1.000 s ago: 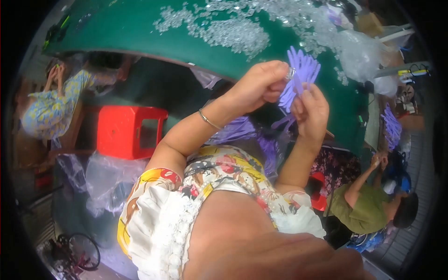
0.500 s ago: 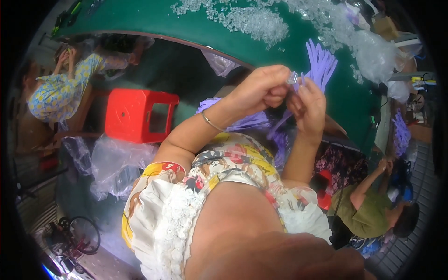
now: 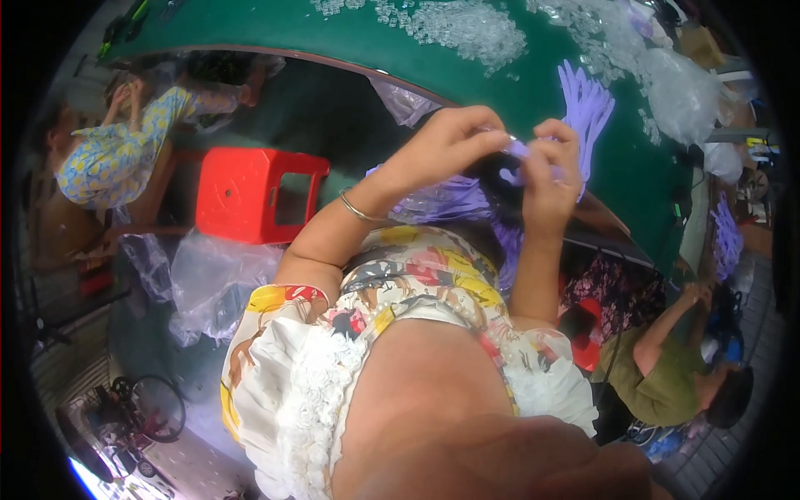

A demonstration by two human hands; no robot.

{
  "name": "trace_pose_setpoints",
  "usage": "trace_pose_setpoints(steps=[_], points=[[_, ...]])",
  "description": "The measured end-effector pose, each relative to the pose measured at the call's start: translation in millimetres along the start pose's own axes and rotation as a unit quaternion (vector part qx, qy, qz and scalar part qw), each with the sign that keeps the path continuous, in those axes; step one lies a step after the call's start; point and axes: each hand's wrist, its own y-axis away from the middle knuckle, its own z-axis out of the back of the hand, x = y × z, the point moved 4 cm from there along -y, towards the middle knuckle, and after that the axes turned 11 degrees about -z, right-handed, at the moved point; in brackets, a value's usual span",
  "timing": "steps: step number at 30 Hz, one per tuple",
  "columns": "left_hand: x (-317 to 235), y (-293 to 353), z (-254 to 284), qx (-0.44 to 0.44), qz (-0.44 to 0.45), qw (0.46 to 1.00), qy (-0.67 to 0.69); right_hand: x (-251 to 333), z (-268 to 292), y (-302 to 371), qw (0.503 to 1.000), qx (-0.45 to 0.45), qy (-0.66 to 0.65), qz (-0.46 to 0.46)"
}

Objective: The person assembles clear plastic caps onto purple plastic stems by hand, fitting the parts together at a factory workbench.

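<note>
My left hand (image 3: 450, 146) pinches a small clear plastic piece (image 3: 505, 139), mostly hidden by the fingers. A purple strap (image 3: 517, 149) runs from that piece toward my right hand (image 3: 552, 179), whose fingers are closed on it. Part of the strap curls out beside the right palm. Both hands are raised above my lap, near the table edge. Just beyond the right hand, a bundle of purple straps (image 3: 586, 108) lies on the green table (image 3: 400, 58). More purple straps (image 3: 454, 202) rest below my left wrist, partly covered by clear plastic.
Piles of small clear plastic pieces (image 3: 471, 37) and a clear bag (image 3: 683, 100) lie on the table. A red stool (image 3: 237, 196) stands to the left beside plastic sheeting (image 3: 221, 275). One person (image 3: 108, 162) is at far left, another (image 3: 658, 379) at right.
The clear piece, plainly visible between my hands before, is now mostly behind the left fingers, with purple strap at it. My right fingers have curled over the strap.
</note>
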Motion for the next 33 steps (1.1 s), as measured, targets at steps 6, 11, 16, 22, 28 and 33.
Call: trace_pose_setpoints(steps=[6,11,16,22,28,33], points=[[-6.2,4.1,5.0,0.037,-0.006,0.998,0.047,-21.1,-15.6,7.6,0.836,0.145,-0.494,-0.193],[-2.4,6.3,9.4,0.042,0.074,0.971,0.225,-22.1,-22.0,6.9,0.886,0.135,-0.381,-0.227],[1.6,9.4,6.8,0.034,0.143,0.915,0.376,-25.1,-23.9,8.7,0.909,0.212,-0.293,-0.208],[9.2,12.9,-0.3,0.021,0.159,0.883,0.442,-13.7,-25.7,7.2,0.907,0.206,-0.316,-0.187],[4.4,15.5,-1.3,0.033,0.13,0.91,0.392,-7.7,-25.1,10.2,0.901,0.181,-0.356,-0.172],[8.2,16.2,-4.5,0.049,0.135,0.933,0.329,-12.7,-21.4,8.4,0.94,0.177,-0.255,-0.14]])
